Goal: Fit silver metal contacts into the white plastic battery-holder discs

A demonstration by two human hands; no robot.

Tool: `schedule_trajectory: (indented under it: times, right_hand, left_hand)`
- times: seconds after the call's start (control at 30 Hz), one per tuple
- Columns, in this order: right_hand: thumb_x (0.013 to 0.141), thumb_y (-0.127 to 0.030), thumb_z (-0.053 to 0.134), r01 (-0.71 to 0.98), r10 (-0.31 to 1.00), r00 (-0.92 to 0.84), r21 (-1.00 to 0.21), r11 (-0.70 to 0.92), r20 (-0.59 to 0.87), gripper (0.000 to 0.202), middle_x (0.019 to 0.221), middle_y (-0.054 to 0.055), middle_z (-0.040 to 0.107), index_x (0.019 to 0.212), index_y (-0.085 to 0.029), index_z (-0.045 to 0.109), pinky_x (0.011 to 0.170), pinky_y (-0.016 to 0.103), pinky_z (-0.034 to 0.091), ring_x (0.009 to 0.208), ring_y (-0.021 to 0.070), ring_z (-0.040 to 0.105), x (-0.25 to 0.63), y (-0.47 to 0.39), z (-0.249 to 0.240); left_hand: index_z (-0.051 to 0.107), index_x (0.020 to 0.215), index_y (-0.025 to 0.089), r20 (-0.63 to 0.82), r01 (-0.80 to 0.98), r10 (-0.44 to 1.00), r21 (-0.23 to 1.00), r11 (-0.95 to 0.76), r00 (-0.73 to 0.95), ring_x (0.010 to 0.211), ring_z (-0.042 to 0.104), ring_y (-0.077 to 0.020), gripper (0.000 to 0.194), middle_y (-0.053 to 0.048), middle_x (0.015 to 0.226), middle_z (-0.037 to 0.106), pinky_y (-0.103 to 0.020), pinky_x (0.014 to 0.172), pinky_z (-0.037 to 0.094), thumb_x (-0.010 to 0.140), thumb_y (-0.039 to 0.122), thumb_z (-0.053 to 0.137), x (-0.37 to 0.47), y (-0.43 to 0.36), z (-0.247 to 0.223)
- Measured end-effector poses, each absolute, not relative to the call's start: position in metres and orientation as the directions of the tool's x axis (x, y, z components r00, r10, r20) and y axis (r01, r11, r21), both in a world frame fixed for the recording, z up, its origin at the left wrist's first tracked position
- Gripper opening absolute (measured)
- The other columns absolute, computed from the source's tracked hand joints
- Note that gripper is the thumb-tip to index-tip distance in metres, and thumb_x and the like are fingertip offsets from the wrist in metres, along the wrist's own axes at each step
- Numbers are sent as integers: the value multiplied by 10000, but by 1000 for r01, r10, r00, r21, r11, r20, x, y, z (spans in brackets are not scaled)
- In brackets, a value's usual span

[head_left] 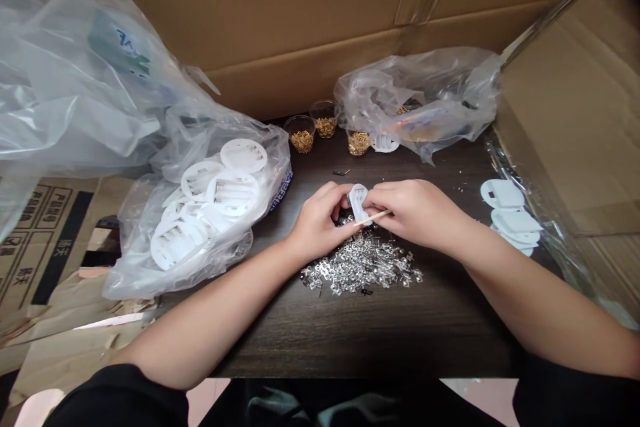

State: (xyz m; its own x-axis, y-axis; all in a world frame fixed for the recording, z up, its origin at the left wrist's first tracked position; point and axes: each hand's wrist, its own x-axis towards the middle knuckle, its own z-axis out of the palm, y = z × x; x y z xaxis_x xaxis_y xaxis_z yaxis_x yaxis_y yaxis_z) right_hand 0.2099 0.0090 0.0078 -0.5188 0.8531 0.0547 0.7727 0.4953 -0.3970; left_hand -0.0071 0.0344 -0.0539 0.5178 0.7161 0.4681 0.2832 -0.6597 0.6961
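Above a heap of small metal clips [363,265], my left hand [323,217] grips a white plastic piece [357,200] by its left edge, fingers closed round it. My right hand [417,210] is on the piece's other side, its fingers pinched on a thin wooden stick [373,217] that lies across the lower part of the piece. The fingertips of my right hand touch or nearly touch the piece and hide part of it.
Round white parts fill a plastic bag [230,260] at the left. Cups of gold pins [302,141] stand behind the hands, beside another plastic bag [450,90]. White parts [515,221] are stacked at the right. Cardboard [300,27] rises behind the dark table [340,340].
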Motion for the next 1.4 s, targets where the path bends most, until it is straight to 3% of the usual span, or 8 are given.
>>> schedule_trajectory:
  times: [0.27, 0.47, 0.77, 1.1, 1.27, 1.4]
  right_hand:
    - [924, -180, 611, 674, 830, -542, -520, 525, 135, 76, 880, 29, 640, 882, -180, 674, 685, 286, 363, 751, 151, 569, 214, 16, 1]
    - [935, -188, 614, 649, 801, -578, -508, 566, 154, 74, 926, 36, 625, 915, -186, 685, 681, 279, 367, 775, 152, 572, 217, 16, 1]
    - [939, -199, 637, 695, 791, -612, -475, 539, 2, 37, 897, 22, 634, 933, -187, 672, 673, 287, 357, 741, 146, 567, 221, 14, 10]
    - [951, -199, 603, 645, 782, -564, -449, 618, 266, 59, 909, 50, 692, 918, -181, 648, 692, 287, 429, 776, 167, 626, 221, 12, 7]
    - [941, -162, 633, 590, 742, -487, -453, 668, 460, 168, 910, 28, 730, 1087, -205, 704, 675, 275, 473, 774, 159, 663, 221, 14, 4]
    - [968, -156, 621, 531, 730, -410, -508, 678, 547, 138, 913, 42, 733, 1007, -199, 747, 653, 279, 492, 741, 145, 653, 219, 15, 10]
  left_hand:
    - [640, 1224, 197, 447, 298, 741, 714, -633, 501, 663, 505, -110, 477, 24, 818, 579, -247, 636, 412, 799, 286, 836, -7, 34, -52]
    - [632, 1235, 193, 455, 281, 725, 710, -646, 517, 667, 507, -115, 496, 21, 819, 575, -249, 627, 409, 800, 318, 834, -7, 34, -53]
    - [639, 1239, 179, 451, 265, 668, 674, -690, 593, 677, 516, -120, 475, 10, 826, 591, -254, 633, 423, 833, 364, 803, -7, 32, -52]
    - [642, 1231, 156, 474, 240, 678, 691, -682, 563, 667, 500, -103, 524, 28, 797, 563, -231, 620, 403, 780, 315, 857, -6, 35, -53]
    - [645, 1240, 181, 480, 224, 686, 706, -672, 547, 664, 501, -101, 522, 29, 805, 578, -228, 630, 408, 771, 284, 851, -6, 34, -53]
    - [653, 1245, 165, 503, 168, 667, 715, -679, 550, 673, 508, -110, 551, 19, 799, 579, -244, 646, 422, 769, 338, 869, -7, 35, -52]
